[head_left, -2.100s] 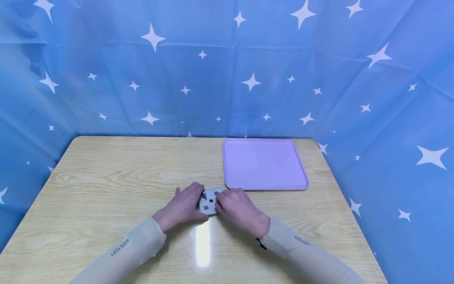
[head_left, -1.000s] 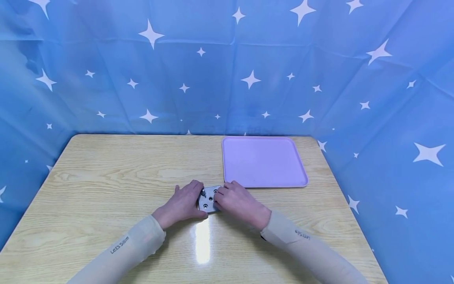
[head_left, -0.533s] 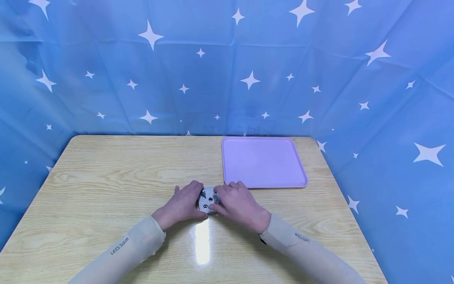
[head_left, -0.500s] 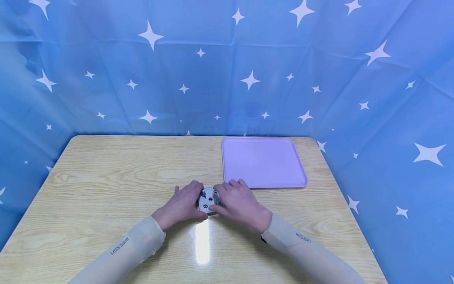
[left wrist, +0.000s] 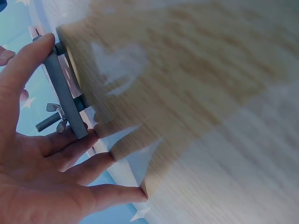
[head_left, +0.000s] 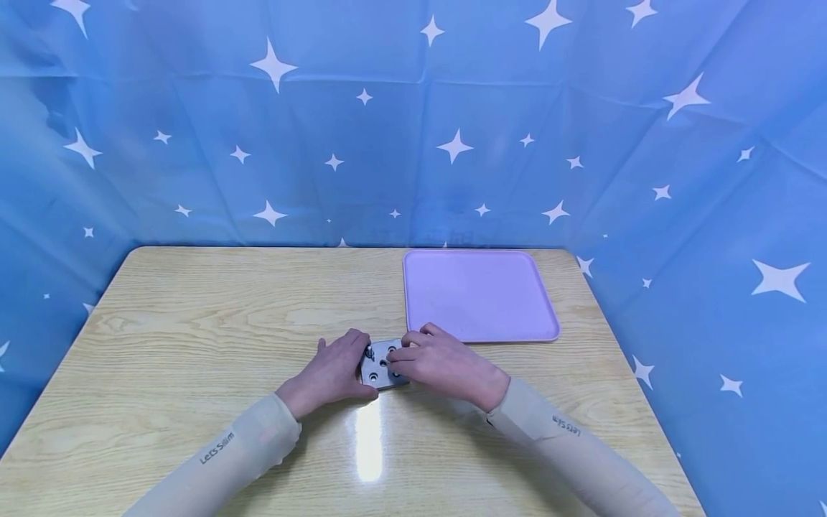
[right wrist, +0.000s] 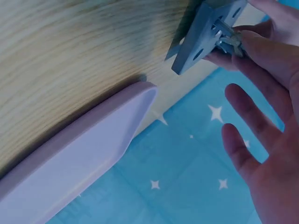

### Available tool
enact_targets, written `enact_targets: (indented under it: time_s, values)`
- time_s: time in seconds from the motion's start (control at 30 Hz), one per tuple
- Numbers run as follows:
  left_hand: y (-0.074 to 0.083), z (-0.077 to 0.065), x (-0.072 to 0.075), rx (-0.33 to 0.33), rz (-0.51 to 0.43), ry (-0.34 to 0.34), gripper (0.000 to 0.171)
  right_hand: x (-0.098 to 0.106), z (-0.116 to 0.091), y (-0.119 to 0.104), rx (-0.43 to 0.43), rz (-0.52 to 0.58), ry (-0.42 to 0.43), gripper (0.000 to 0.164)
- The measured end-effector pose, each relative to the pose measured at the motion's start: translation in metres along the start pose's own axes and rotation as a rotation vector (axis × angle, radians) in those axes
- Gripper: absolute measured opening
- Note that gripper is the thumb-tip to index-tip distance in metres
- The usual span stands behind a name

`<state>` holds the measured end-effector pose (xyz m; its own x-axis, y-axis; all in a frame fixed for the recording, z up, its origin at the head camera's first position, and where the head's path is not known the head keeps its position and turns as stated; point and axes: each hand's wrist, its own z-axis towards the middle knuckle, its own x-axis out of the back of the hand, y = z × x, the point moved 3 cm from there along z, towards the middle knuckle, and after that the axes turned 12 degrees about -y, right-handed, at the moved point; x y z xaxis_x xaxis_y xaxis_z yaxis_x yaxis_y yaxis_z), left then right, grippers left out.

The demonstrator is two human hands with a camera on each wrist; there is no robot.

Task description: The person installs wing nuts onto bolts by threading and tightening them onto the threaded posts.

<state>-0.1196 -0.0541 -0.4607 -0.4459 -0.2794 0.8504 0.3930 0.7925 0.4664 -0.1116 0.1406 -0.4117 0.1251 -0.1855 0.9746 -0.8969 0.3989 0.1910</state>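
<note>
A grey metal plate with several holes lies near the middle of the table, raised on dark round feet in the left wrist view. My left hand grips its left side, thumb at the near edge and fingers at the far edge. Beside those fingers, a wing nut sits on a threaded bolt standing out of the plate. My right hand is over the plate's right side. Its thumb and index finger pinch a second wing nut on a bolt, while the other fingers are spread away from the plate.
A purple tray lies at the back right of the wooden table, close behind my right hand. Blue cloth with white stars hangs behind the table and along its sides.
My right hand has turned and shifted slightly right; its thumb, stretched along the plate half a second ago, is now tucked from view. The left hand and plate stay in place.
</note>
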Motion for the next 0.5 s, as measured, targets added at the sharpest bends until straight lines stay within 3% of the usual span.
enact_targets:
  time_s: [0.27, 0.5]
  values:
    - [-0.001, 0.000, -0.001, 0.000, -0.001, 0.002, 0.078, -0.005, 0.006, -0.006, -0.068, -0.027, 0.084, 0.007]
    - [-0.001, 0.000, 0.000, -0.005, -0.005, 0.005, 0.076, -0.015, 0.013, -0.014, -0.223, 0.053, 0.176, 0.014]
